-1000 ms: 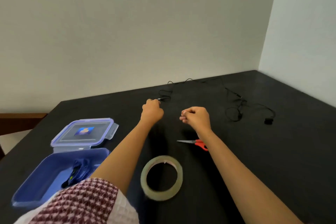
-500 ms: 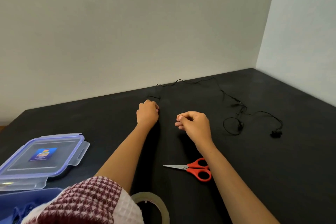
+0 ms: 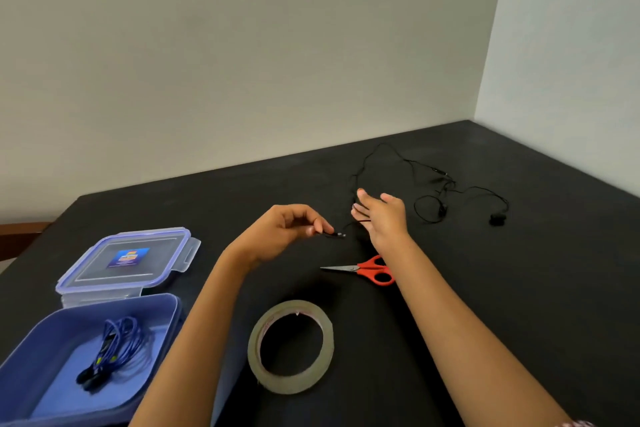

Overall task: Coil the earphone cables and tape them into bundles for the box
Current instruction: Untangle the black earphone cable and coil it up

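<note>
A black earphone cable lies loosely spread on the black table at the far right, its earbud at the right end. My left hand pinches the cable's plug end between thumb and fingertips. My right hand is held flat with straight fingers, and the cable runs across its fingers. A coiled blue cable bundle lies inside the open blue box at the lower left.
A roll of clear tape lies flat near the front, between my forearms. Red-handled scissors lie under my right wrist. The box's lid rests behind the box. Walls close the table's far side and right side.
My left hand has lifted the plug end off the table and drawn it toward me. My right hand has uncurled to flat, with the cable over its fingers. The camera tilted down.
</note>
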